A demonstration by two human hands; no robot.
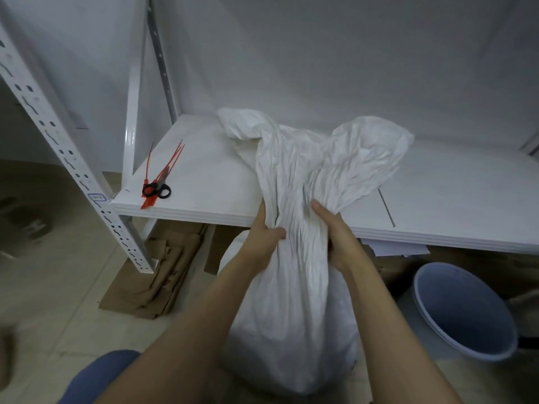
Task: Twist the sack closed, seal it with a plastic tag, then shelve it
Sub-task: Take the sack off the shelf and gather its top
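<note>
- Your left hand (pixel 262 243) and right hand (pixel 335 237) both clasp the gathered neck of the white woven plastic sack (pixel 291 310) at the centre of the frame. The left's fingers curl into the folds with the thumb pressed on the front, while the right wraps the neck from the other side, its fingertips hidden behind the cloth
- The sack stands upright on the pale tiled floor (pixel 58 301) at lower centre. Its long axis runs up the frame from the bulging body to the loose mouth, which flops open above your hands and over the front edge of the white shelf board (pixel 437 199)
- The neck looks bunched, not wound tight, so the twist about that upright axis seems to be the step in hand
- The red plastic tags (pixel 172 158) lie at left centre on the shelf's near corner, partly under black-handled scissors (pixel 157 190). They are left of the neck, so your left hand is nearer and the right would have to hold the twist
- A white perforated steel upright (pixel 58 147) crosses the left, flattened brown cardboard (pixel 151 275) lies under the shelf, and a pale blue plastic bucket (pixel 463 313) stands near the sack at lower right
</note>
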